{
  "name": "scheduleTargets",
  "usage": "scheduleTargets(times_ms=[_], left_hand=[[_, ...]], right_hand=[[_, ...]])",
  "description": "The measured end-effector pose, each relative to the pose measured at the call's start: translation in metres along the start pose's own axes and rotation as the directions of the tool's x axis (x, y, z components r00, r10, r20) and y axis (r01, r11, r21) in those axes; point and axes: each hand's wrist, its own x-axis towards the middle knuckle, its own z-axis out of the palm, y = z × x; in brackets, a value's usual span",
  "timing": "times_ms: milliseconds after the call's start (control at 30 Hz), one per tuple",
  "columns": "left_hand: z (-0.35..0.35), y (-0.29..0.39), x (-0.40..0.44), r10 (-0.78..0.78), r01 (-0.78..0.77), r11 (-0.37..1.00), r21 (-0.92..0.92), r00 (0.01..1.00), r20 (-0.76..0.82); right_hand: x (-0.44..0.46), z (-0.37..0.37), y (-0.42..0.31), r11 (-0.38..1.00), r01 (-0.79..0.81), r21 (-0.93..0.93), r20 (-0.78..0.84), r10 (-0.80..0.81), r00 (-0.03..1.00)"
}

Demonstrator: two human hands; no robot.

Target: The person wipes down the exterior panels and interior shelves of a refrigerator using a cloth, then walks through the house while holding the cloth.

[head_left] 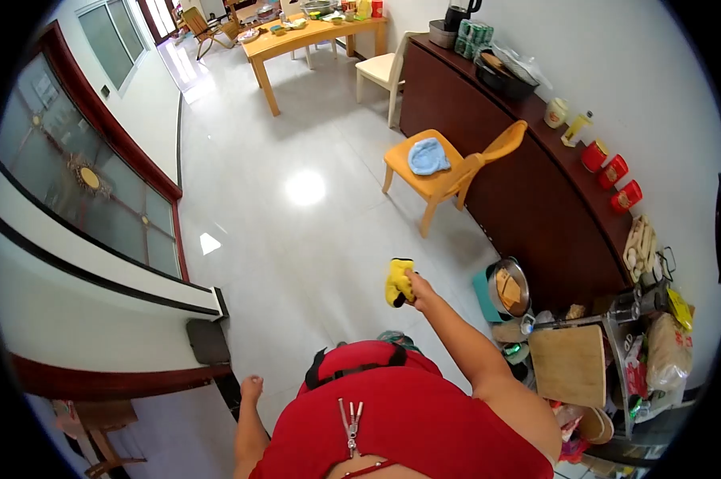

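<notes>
My right hand (pixel 419 289) is stretched forward over the floor, its fingers wrapped round a bunched yellow cloth (pixel 397 283) with black edging. Low on the left, my left hand (pixel 251 389) hangs beside my body with its fingers curled in, and nothing shows in it. It is nearest to the doorway edge. Ahead of the cloth, a wooden chair (pixel 448 185) stands against the cabinet, with a light blue folded cloth (pixel 428 156) on its seat.
A dark red cabinet (pixel 504 136) runs along the right wall, with jars and red tins on top. Near it are a metal bowl (pixel 522 297) and a cutting board (pixel 568 365). A wooden table (pixel 312 33) stands at the back. Glazed door panels (pixel 89 176) line the left.
</notes>
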Motion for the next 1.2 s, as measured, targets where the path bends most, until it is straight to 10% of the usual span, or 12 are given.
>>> scheduleTargets(times_ms=[467,1033,1200], left_hand=[[-0.051,0.4,0.273,0.494,-0.501,0.864,0.041,0.862,0.117],[-0.117,0.394,0.454,-0.134,0.143,0.99,0.001,0.925,0.356],[-0.177,0.441,0.605,0.002,-0.033,0.994,0.1,0.955,0.295]], right_hand=[[0.221,0.044,-0.154,0.947,-0.059,0.315,-0.126,0.103,0.987],[0.466,0.387,-0.44,0.99,-0.123,0.062,0.238,0.105,0.966],[0.522,0.473,-0.504,0.99,-0.114,0.088,0.181,0.097,0.979]])
